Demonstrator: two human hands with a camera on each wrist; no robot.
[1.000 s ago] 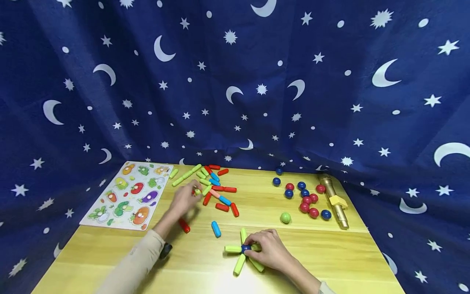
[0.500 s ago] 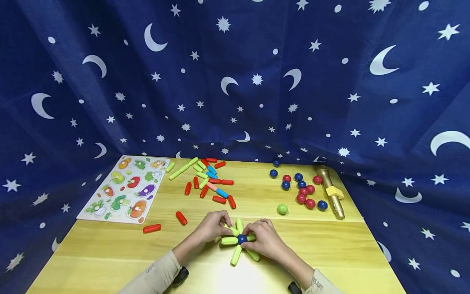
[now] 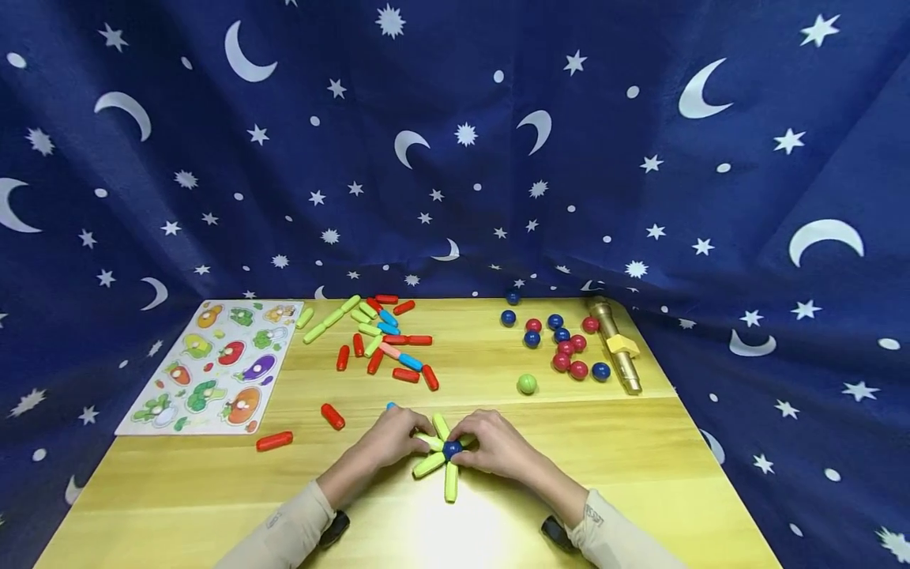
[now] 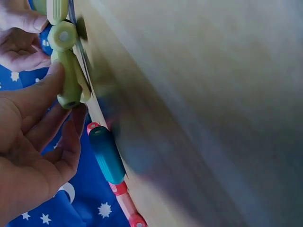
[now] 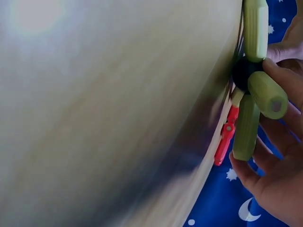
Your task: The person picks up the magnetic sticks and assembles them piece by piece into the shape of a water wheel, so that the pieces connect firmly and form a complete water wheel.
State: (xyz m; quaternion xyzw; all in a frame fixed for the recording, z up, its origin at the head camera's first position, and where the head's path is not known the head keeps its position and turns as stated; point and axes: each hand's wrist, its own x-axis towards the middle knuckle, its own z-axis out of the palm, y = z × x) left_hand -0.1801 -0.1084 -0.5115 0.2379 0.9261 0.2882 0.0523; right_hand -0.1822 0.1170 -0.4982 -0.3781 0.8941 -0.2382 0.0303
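Observation:
Yellow-green magnetic sticks (image 3: 451, 484) spread like a star from a dark blue ball (image 3: 452, 450) at the table's near middle. My left hand (image 3: 391, 437) pinches one green stick (image 4: 70, 82) by thumb and fingers, its inner end at the ball. From the other side, my right hand (image 3: 496, 444) grips a green stick (image 5: 247, 132), the thumb close to the ball. Another green stick (image 3: 441, 427) points away between the hands, and one (image 3: 429, 466) points to the lower left. The fingers partly hide the right side of the star.
Red, green, blue and pink sticks (image 3: 407, 375) lie at the back left, near a vegetable puzzle board (image 3: 266, 379). Two red sticks (image 3: 274, 441) lie left of my left hand. Red and blue balls (image 3: 600, 371), a green ball (image 3: 527, 384) and a gold tube (image 3: 617, 348) lie right.
My left hand has brought a green stick from the back-left pile to the blue ball. The star has turned a little counterclockwise. The head view has shifted.

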